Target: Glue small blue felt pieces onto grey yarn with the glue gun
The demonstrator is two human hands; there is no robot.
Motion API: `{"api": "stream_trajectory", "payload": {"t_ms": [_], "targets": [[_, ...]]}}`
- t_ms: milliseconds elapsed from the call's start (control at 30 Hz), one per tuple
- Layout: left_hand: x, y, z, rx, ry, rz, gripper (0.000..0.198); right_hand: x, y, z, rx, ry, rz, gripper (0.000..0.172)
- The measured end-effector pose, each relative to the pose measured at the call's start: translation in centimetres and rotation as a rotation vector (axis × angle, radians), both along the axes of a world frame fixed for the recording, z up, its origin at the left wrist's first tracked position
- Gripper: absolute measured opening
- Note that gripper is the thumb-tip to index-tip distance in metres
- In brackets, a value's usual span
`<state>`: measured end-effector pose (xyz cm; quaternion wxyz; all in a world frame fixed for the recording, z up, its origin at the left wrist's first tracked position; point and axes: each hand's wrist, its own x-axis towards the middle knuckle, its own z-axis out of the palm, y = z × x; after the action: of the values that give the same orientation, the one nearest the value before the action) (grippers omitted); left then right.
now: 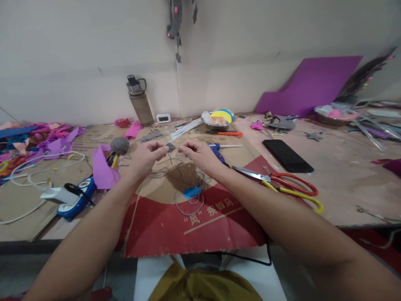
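Over the cardboard, my left hand pinches a small grey felt piece at its fingertips. Just to the right, my right hand is closed in a pinch on what looks like a thin strand of the grey yarn. The rest of that yarn lies in loose loops below both hands, around a blue scrap. Partly behind my right hand is a blue glue gun. A grey yarn ball sits left of my left hand.
Red-and-yellow-handled scissors and a black phone lie right of my right forearm. A blue power strip with a white charger is at left. A bottle and a metal bowl stand at the back.
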<state>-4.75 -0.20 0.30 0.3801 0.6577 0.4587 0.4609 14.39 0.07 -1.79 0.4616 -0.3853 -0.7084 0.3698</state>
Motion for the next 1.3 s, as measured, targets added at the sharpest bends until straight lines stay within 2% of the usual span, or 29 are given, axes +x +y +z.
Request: {"api": "stream_trajectory", "payload": {"t_ms": [233,500,667,800,967,1100,1300], "targets": [[0.5,-0.1,0.2,-0.149,-0.212,-0.063,0.017,0.0,0.3,-0.5,0.058,0.021,-0.018,0.017],[0.9,-0.4,0.1,-0.247,-0.350,-0.137,0.017,0.1,0.1,-0.1,0.049,0.022,-0.009,0.016],[1.2,-0.3,-0.5,-0.373,-0.419,-0.161,0.020,0.4,0.5,-1.0,-0.073,0.102,0.055,0.018],[1.4,-0.2,-0.6,-0.444,-0.410,-0.124,0.022,0.6,0.7,-1.6,-0.201,0.227,0.100,0.022],[1.6,-0.3,-0.5,-0.472,-0.372,-0.085,0.023,0.6,0.4,-1.5,-0.280,0.360,0.160,0.021],[1.5,-0.4,-0.6,-0.473,-0.353,-0.089,0.023,0.5,0.2,-1.3,-0.319,0.375,0.155,0.027],[1.4,-0.2,-1.0,-0.445,-0.307,-0.125,0.026,0.5,-0.1,-1.0,-0.265,0.292,0.152,0.031]]}}
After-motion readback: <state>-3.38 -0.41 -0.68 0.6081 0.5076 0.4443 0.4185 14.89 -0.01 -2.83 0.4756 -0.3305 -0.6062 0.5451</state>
